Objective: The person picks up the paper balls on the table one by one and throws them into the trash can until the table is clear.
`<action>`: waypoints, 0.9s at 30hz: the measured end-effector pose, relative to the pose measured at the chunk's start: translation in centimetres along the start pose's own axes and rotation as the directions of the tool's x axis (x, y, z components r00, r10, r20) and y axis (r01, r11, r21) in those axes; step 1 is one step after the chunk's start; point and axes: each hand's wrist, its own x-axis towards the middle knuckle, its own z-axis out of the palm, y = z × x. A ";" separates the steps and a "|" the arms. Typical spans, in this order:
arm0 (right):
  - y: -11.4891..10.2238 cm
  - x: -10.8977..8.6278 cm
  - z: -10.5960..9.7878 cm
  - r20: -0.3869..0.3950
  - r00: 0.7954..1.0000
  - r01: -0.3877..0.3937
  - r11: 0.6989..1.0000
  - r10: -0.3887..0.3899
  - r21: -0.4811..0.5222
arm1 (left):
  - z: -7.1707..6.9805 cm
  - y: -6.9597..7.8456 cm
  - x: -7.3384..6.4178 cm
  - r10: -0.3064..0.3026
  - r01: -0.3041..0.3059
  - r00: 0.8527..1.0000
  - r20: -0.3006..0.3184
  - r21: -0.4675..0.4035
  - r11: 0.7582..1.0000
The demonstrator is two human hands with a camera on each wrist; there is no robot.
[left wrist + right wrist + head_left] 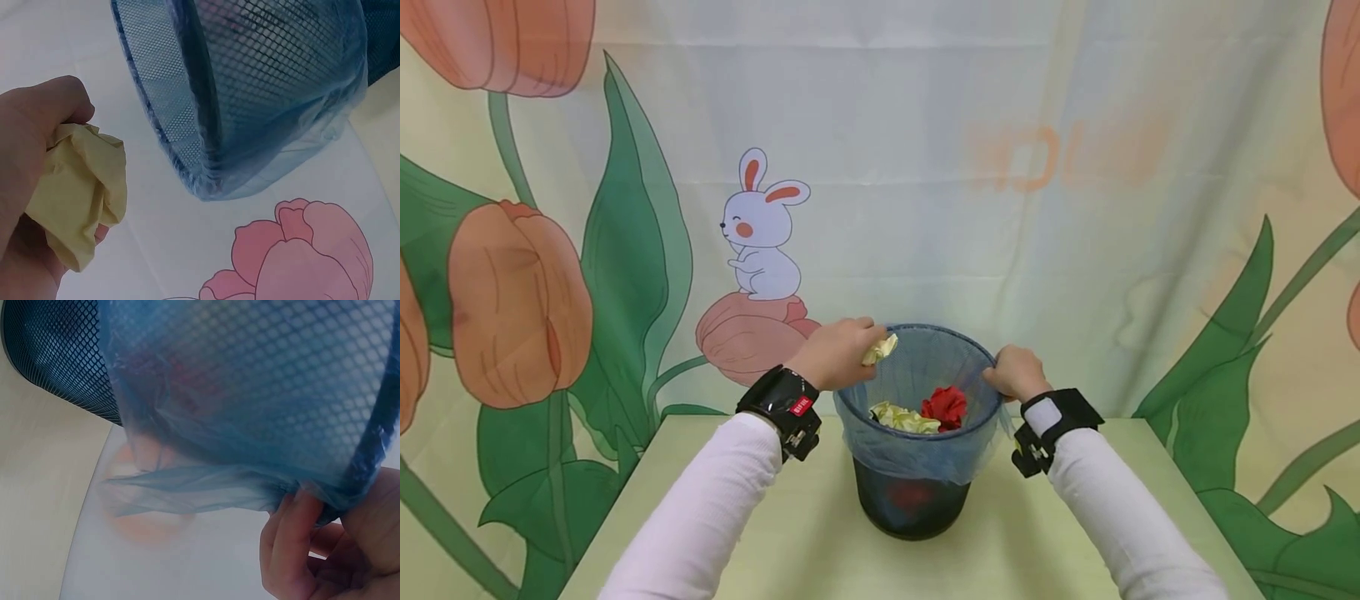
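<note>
A dark mesh wastebasket (pixel 912 508) stands upright on the table, lined with a translucent blue bag (pixel 917 458) folded over its rim. Inside lie crumpled yellow paper (pixel 904 417) and a crumpled red paper ball (pixel 945 407). My left hand (pixel 842 350) grips a crumpled yellow paper ball (pixel 81 187) just beside the basket's left rim. On the opposite side, my right hand (pixel 1018 372) pinches the bag and rim, with fingers (pixel 294 534) curled under the loose folds of the bag.
The pale table (pixel 760 517) extends around the basket. Behind it hangs a curtain (pixel 925 167) printed with tulips and a white rabbit (pixel 763 242). Each wrist wears a black strap with a small camera.
</note>
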 end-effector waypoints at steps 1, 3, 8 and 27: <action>0.0 0.0 0.0 0.003 1.000 -0.001 1.000 0.001 0.003 | 0.1 0.1 0.1 0.004 -0.004 1.000 -0.003 -0.003 1.000; 0.0 -0.1 0.1 0.007 1.000 0.003 1.000 -0.003 0.008 | 0.2 0.4 0.2 0.012 -0.012 1.000 -0.007 -0.007 1.000; 0.0 -0.2 0.1 0.005 1.000 0.007 1.000 -0.007 0.022 | 0.8 0.9 0.6 0.038 -0.038 0.999 -0.007 -0.014 0.999; 0.0 -0.1 0.2 -0.009 1.000 0.009 1.000 -0.009 0.025 | 1.7 3.3 1.4 0.059 -0.058 0.997 0.039 -0.019 0.998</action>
